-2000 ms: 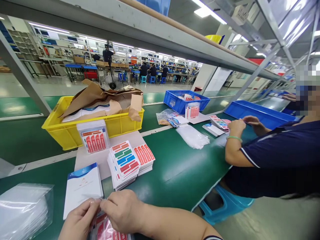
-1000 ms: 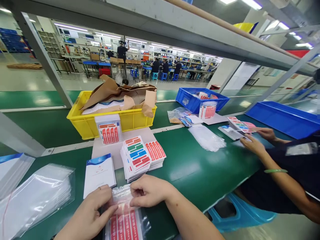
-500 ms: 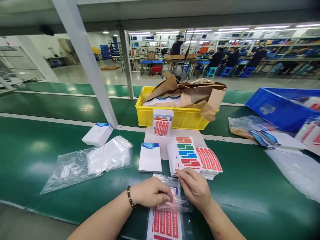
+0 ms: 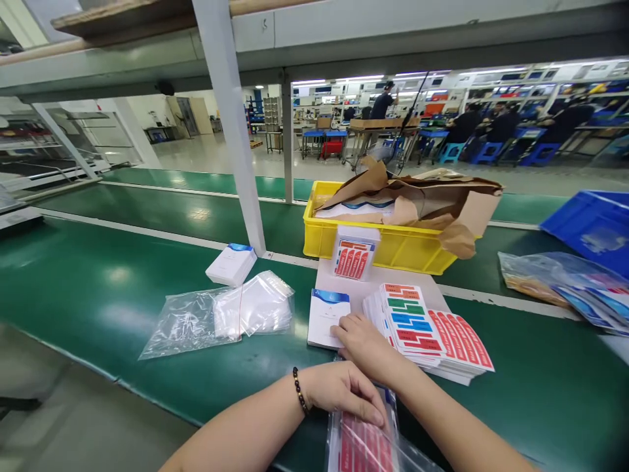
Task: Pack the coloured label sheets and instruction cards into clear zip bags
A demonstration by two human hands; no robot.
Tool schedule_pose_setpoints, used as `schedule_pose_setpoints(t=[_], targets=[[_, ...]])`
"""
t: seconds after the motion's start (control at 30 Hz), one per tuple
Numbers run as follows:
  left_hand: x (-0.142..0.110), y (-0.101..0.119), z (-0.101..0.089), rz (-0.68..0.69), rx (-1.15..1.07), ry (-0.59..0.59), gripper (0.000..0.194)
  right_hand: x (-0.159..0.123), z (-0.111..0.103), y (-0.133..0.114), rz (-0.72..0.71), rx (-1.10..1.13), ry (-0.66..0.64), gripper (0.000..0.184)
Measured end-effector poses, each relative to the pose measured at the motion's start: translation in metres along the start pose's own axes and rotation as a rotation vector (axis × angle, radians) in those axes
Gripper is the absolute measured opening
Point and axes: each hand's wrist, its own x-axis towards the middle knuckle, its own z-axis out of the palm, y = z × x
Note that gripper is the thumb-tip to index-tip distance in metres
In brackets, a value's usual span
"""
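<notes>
My left hand (image 4: 344, 393), with a bead bracelet at the wrist, lies flat on a clear bag holding red label sheets (image 4: 366, 442) at the table's near edge. My right hand (image 4: 363, 344) reaches forward and its fingertips rest on the near corner of a white booklet with a blue top (image 4: 328, 317). To the right of that hand lie a stack of multicoloured label sheets (image 4: 410, 321) and a stack of red label sheets (image 4: 462, 341).
A yellow crate (image 4: 393, 248) with brown paper stands behind, a small label pack (image 4: 354, 257) leaning on it. Clear empty bags (image 4: 221, 314) and a white booklet stack (image 4: 230, 264) lie left. A steel post (image 4: 236, 137) rises there. A blue bin (image 4: 594, 226) sits right.
The view has swung left, away from the co-worker. My right hand left the bag and reached forward onto the white booklet. My left hand stays pressed on the bag.
</notes>
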Motion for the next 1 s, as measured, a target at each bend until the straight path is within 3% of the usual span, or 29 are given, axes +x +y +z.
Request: schedule_pose_setpoints(t=[0.03, 0.13, 0.2, 0.3, 0.37, 0.43, 0.5, 0.57, 0.63, 0.73, 0.87, 0.93, 1.0], targets=[[-0.001, 0.001, 0.001, 0.004, -0.001, 0.003, 0.045, 0.000, -0.001, 0.000, -0.007, 0.000, 0.001, 0.008], [0.000, -0.002, 0.001, 0.023, 0.013, 0.004, 0.044, -0.005, -0.005, 0.006, 0.003, 0.004, 0.024, 0.020], [0.003, -0.008, -0.001, 0.038, -0.006, 0.055, 0.046, -0.010, -0.010, 0.014, 0.034, 0.020, 0.114, 0.025], [0.011, -0.017, -0.008, 0.068, -0.215, 0.153, 0.066, -0.024, -0.024, 0.024, 0.074, 0.068, 0.334, 0.028], [0.015, -0.020, -0.013, 0.105, -0.447, 0.219, 0.080, -0.037, -0.036, 0.026, 0.071, 0.106, 0.401, 0.028], [0.018, -0.020, -0.016, 0.140, -0.661, 0.320, 0.077, -0.052, -0.049, 0.023, 0.024, 0.170, 0.357, 0.028], [0.018, -0.019, -0.016, 0.132, -0.793, 0.398, 0.054, -0.068, -0.058, 0.019, -0.051, 0.274, 0.245, 0.027], [0.017, -0.017, -0.014, 0.095, -0.833, 0.398, 0.038, -0.081, -0.061, 0.022, -0.090, 0.405, 0.184, 0.024], [0.016, -0.016, -0.012, 0.074, -0.801, 0.340, 0.039, -0.092, -0.056, 0.034, 0.015, 0.467, 0.280, 0.021], [0.013, -0.016, -0.009, 0.048, -0.717, 0.247, 0.040, -0.104, -0.040, 0.063, 0.266, 0.297, 0.460, 0.018], [0.013, -0.017, -0.010, -0.010, -0.669, 0.247, 0.039, -0.115, -0.018, 0.089, 0.302, 0.013, 0.231, 0.041], [0.014, -0.019, -0.009, 0.018, -0.690, 0.256, 0.042, -0.119, -0.013, 0.091, 0.331, -0.031, 0.137, 0.052], [0.015, -0.021, -0.008, 0.052, -0.725, 0.257, 0.043, -0.121, -0.013, 0.089, 0.353, -0.035, 0.098, 0.051]])
